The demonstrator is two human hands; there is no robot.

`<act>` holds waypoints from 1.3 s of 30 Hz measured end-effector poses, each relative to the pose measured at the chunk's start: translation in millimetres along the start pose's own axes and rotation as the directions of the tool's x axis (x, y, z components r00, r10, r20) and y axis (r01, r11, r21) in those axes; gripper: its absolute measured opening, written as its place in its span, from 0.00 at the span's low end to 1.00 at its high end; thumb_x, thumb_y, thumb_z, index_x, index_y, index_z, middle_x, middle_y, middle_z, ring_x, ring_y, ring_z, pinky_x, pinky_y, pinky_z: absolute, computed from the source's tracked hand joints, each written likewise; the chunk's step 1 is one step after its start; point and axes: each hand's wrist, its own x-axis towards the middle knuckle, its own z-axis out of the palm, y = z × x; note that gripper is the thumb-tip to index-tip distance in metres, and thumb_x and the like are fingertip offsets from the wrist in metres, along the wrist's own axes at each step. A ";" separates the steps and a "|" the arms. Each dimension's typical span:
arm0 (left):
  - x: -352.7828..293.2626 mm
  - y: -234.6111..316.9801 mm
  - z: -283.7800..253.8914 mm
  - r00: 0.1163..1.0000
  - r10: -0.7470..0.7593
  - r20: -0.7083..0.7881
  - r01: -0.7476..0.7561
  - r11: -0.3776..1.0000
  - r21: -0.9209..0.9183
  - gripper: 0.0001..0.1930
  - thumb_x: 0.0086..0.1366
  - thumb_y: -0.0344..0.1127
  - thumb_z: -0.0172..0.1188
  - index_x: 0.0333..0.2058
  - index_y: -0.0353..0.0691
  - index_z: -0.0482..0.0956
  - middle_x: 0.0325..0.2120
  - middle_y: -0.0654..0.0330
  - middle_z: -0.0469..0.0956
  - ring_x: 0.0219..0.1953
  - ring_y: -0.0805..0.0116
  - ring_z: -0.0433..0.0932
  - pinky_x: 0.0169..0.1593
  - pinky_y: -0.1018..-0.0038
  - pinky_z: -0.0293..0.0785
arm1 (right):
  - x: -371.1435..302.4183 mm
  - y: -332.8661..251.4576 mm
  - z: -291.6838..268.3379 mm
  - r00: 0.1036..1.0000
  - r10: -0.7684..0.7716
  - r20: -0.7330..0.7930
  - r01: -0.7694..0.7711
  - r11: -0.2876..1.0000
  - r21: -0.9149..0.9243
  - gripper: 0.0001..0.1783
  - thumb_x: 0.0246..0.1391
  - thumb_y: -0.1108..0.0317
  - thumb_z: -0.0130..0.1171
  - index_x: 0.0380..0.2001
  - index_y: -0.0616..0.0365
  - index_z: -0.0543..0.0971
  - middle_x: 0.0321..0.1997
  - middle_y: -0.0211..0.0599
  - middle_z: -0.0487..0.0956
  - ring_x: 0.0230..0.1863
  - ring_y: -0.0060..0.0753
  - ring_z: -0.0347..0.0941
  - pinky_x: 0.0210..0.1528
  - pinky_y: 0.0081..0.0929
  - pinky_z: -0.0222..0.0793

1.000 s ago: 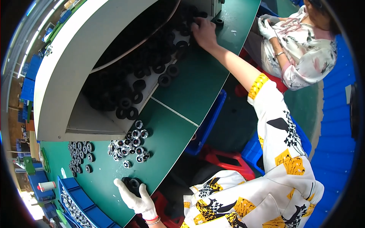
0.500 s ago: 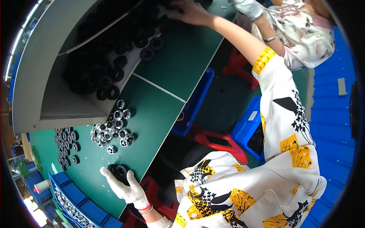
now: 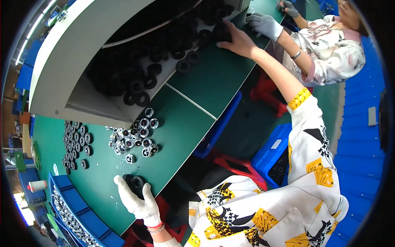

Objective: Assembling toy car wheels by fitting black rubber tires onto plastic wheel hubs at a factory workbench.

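My left hand point(image 3: 139, 204), in a white glove, is curled around a few black rubber rings point(image 3: 138, 181) at the table's near edge, thumb on one side and fingers on the other. My bare right hand point(image 3: 240, 42) reaches far to the upper right, beside the mouth of a grey machine housing. Its thumb and fingers are bent around dark rings point(image 3: 222, 32), which blend into the shadow. A heap of black rings point(image 3: 154, 69) lies inside the housing. Between my hands sits a cluster of shiny clear-and-silver wheel hubs point(image 3: 131, 139).
Black wheels with silver centres point(image 3: 76, 142) stand in rows at the left. A blue divided tray point(image 3: 88, 218) lies along the lower left, near a thread spool point(image 3: 38, 186). The grey housing point(image 3: 61, 82) overhangs the green table. A co-worker's gloved hand point(image 3: 265, 25) is near my right hand.
The view has shifted, so the table sits farther right. My right hand has come out of the housing's shadow, toward the table's near edge. My left hand stays around its rings.
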 end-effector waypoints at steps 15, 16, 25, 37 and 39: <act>0.4 -0.3 -2.5 1.000 -0.002 0.011 0.002 1.000 0.017 0.40 0.44 0.24 0.64 0.60 0.32 0.62 0.59 0.48 0.66 0.58 0.51 0.67 0.62 0.65 0.59 | 68.6 -22.4 43.0 0.895 -0.276 -0.351 0.246 0.961 -0.128 0.26 0.54 0.55 0.55 0.55 0.51 0.69 0.49 0.43 0.74 0.50 0.55 0.69 0.49 0.44 0.68; -0.4 -0.4 -3.1 1.000 -0.008 0.011 0.008 1.000 0.024 0.40 0.44 0.24 0.64 0.60 0.32 0.62 0.59 0.48 0.66 0.58 0.51 0.67 0.62 0.65 0.59 | 73.1 -28.0 44.7 0.896 -0.277 -0.348 0.251 0.961 -0.120 0.26 0.54 0.55 0.55 0.55 0.51 0.69 0.49 0.43 0.74 0.50 0.55 0.69 0.49 0.44 0.68; -1.8 -4.0 -4.1 1.000 -0.004 0.012 0.003 0.999 0.046 0.41 0.45 0.26 0.66 0.61 0.35 0.62 0.59 0.51 0.66 0.58 0.50 0.66 0.62 0.64 0.59 | 48.1 -32.6 25.5 0.978 -0.160 -0.133 0.160 0.987 -0.011 0.24 0.59 0.53 0.48 0.57 0.47 0.68 0.58 0.41 0.69 0.58 0.50 0.64 0.58 0.45 0.62; -3.6 -6.5 -3.3 1.000 0.026 0.007 -0.026 0.999 0.040 0.42 0.46 0.30 0.68 0.61 0.35 0.61 0.60 0.52 0.65 0.60 0.51 0.65 0.63 0.63 0.57 | -24.4 -119.8 20.3 0.971 -0.229 0.065 0.215 0.962 0.167 0.31 0.42 0.55 0.69 0.49 0.55 0.72 0.54 0.44 0.65 0.51 0.49 0.70 0.52 0.37 0.69; -4.3 -7.9 -4.2 1.000 0.025 0.002 -0.025 0.999 0.042 0.42 0.46 0.30 0.68 0.61 0.35 0.61 0.60 0.52 0.65 0.60 0.51 0.65 0.63 0.63 0.57 | -24.2 -122.9 22.0 0.972 -0.227 0.060 0.209 0.952 0.223 0.29 0.41 0.59 0.70 0.47 0.55 0.73 0.52 0.43 0.67 0.49 0.47 0.72 0.50 0.36 0.71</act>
